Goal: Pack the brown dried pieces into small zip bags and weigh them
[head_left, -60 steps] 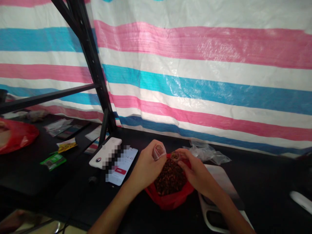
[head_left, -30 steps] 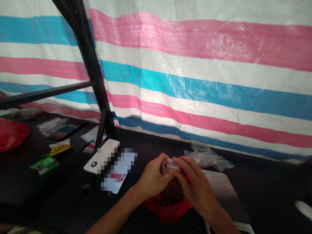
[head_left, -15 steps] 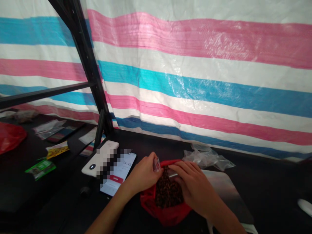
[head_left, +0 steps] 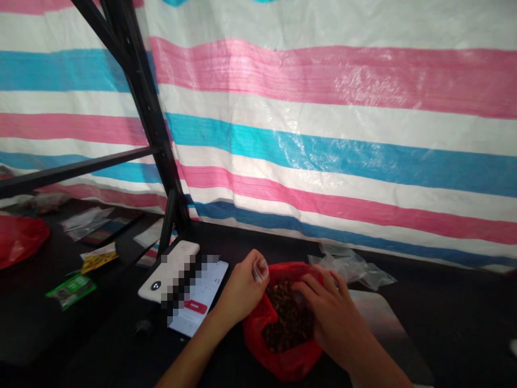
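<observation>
A red plastic bag (head_left: 283, 361) full of dark brown bits (head_left: 285, 326) lies open on the black table. My left hand (head_left: 241, 293) is closed at the bag's left rim, pinching a small clear plastic bag (head_left: 259, 269) held upright. My right hand (head_left: 329, 315) reaches into the red bag from the right, its fingers curled down among the dark bits. What those fingers hold is hidden.
A white phone-like device (head_left: 169, 271) and a lit phone screen (head_left: 197, 306) lie left of the bag. Crumpled clear bags (head_left: 351, 268) sit behind it. A grey scale plate (head_left: 383, 328) lies to the right. Small packets (head_left: 72, 290) and another red bag (head_left: 18, 240) are far left. A black frame post (head_left: 149, 118) stands behind.
My right hand has gone from meeting the left hand above the bag down into the dark bits. My left hand stays at the rim with the small clear bag.
</observation>
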`<state>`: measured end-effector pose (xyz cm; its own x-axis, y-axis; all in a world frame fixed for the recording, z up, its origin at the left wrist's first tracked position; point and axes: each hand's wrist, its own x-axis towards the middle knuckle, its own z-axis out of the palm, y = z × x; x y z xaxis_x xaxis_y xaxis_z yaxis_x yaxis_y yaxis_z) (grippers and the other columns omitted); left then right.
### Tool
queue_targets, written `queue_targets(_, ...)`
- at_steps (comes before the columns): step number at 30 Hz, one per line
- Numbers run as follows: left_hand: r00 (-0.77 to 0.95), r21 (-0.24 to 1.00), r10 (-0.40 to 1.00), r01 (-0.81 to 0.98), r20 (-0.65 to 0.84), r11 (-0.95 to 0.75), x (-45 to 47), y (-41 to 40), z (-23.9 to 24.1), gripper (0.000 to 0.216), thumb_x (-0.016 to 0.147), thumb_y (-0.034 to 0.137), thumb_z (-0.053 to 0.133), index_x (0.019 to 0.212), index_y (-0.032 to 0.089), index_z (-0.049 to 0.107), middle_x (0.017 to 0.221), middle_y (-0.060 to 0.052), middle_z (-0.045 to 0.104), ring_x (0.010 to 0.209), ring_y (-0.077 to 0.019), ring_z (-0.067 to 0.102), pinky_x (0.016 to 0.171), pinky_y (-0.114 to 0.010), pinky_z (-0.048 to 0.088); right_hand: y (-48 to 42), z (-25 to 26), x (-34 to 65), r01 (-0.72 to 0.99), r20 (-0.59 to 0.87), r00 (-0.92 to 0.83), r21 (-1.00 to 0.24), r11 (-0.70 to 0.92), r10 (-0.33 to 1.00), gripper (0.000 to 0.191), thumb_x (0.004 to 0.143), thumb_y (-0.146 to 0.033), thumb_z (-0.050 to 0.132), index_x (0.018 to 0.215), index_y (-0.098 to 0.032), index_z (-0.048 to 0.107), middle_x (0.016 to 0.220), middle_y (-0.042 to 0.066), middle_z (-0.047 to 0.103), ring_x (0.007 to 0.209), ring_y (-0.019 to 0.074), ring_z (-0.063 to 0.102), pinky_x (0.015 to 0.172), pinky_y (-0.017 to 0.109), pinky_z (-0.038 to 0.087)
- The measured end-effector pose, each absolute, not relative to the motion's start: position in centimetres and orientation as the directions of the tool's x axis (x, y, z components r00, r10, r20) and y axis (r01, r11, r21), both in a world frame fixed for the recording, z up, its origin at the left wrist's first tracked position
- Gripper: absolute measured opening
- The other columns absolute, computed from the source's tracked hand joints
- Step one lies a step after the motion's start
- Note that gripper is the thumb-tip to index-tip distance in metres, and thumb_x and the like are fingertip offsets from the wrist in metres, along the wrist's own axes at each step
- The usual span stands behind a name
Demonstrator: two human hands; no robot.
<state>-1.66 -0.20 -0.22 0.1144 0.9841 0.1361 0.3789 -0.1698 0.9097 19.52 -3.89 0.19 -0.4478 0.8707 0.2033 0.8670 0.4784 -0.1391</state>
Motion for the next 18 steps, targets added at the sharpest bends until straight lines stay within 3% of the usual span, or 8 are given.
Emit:
queue_targets(8,0.151,0.941,0.987,0.337,-0.051,-0.003,-1.7,0.0,-0.9,0.009,0.081,0.02,0.056,0.076,0.021,0.049,0.066,0.006,0.049,0.064,-0.0125,0.048,0.061,-0.023,0.037,-4.3,-0.5,18.3,0.847,0.232,-0.44,-0.216,0.487,0.868,0.045,0.078,-0.004,0.059,0.117,-0.025,0.07,0.113,0.006,0.073,0.116,0.0318,0.053,0.101,0.049,0.034)
queue_targets(18,0.22,0.988,0.973,0.151,-0.075,0.042,-1.1,0.1,-1.3,0.01,0.08,0.024,0.057,0.078,0.021,0.047,0.07,0.007,0.044,0.066,-0.0116,0.043,0.063,-0.023,0.036,-4.5,-0.6,17.0,0.821,0.25,-0.308,-0.418,0.39,0.918,0.04,0.079,-0.005,0.061,0.111,-0.026,0.07,0.108,0.005,0.074,0.111,0.0306,0.054,0.096,0.047,0.038)
